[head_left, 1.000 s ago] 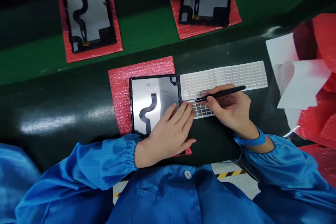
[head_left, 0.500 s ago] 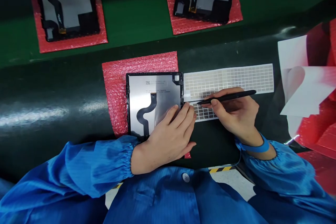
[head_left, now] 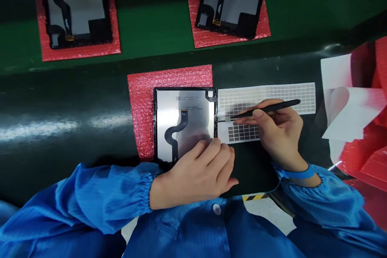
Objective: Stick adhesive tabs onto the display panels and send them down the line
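Note:
A tablet screen (head_left: 199, 123) lies back side up, with a black frame and a curvy black ribbon cable (head_left: 173, 131). Beneath it is a pink bubble-wrap sheet (head_left: 140, 117). My left hand (head_left: 201, 171) covers the screen's lower right part, its curled fingers on the right edge. In my right hand (head_left: 276, 131) are slim black tweezers (head_left: 270, 108), pinched like a pen. Their tips point left at the screen's right edge, over a white sheet of small grey stickers (head_left: 287, 94). Whether the tips hold a sticker is too small to tell. The screen's bottom is hidden by my left hand and sleeve.
Two similar screens (head_left: 80, 12) (head_left: 232, 4) lie on pink bubble wrap along the green strip at the back. White backing paper (head_left: 347, 119) and red plastic wrapping (head_left: 371, 141) are heaped at the right. The table's front edge is close to my body.
The screen and its pink sheet have shifted slightly right. My left fingers have slid down the screen's right edge and curled more. The tweezers stay by that edge, a little lower in view.

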{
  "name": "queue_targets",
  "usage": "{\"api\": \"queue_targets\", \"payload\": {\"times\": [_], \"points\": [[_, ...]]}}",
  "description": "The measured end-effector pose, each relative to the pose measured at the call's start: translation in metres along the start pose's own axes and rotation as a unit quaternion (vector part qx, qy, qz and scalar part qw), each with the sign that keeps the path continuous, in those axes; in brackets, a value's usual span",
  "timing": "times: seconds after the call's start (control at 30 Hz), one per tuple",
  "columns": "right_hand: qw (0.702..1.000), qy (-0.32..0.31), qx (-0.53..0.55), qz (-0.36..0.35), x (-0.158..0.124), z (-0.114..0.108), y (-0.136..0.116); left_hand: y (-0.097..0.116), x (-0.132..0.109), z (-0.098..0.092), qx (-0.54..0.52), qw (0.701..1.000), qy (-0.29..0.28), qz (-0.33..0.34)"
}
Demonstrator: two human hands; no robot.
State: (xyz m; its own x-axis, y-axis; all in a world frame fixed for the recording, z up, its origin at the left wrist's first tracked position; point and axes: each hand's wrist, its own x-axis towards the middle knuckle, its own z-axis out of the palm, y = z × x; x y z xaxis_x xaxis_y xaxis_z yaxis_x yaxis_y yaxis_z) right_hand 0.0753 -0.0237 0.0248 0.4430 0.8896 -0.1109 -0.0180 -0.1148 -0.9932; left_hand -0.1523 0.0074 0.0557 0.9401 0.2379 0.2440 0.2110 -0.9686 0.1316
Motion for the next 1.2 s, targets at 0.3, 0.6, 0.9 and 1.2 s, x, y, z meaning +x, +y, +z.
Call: {"api": "queue_targets", "payload": {"times": [0.3,0.6,0.9,1.2], "points": [[0.998,-0.062,0.010,0.018,-0.006,0.018,0.002,-0.016,-0.013,0.006,0.014,0.997,-0.057,-0.056],[0.997,-0.066,-0.029,-0.008,-0.011,0.018,0.002,-0.017,-0.011,0.005,0.008,0.996,-0.064,-0.064],[0.996,-0.062,-0.059,-0.024,-0.010,0.016,0.003,-0.016,-0.014,0.009,0.012,0.995,-0.065,-0.072],[0.994,-0.069,-0.082,-0.027,-0.011,0.015,0.000,-0.015,-0.009,0.005,0.015,0.992,-0.091,-0.088]]}}
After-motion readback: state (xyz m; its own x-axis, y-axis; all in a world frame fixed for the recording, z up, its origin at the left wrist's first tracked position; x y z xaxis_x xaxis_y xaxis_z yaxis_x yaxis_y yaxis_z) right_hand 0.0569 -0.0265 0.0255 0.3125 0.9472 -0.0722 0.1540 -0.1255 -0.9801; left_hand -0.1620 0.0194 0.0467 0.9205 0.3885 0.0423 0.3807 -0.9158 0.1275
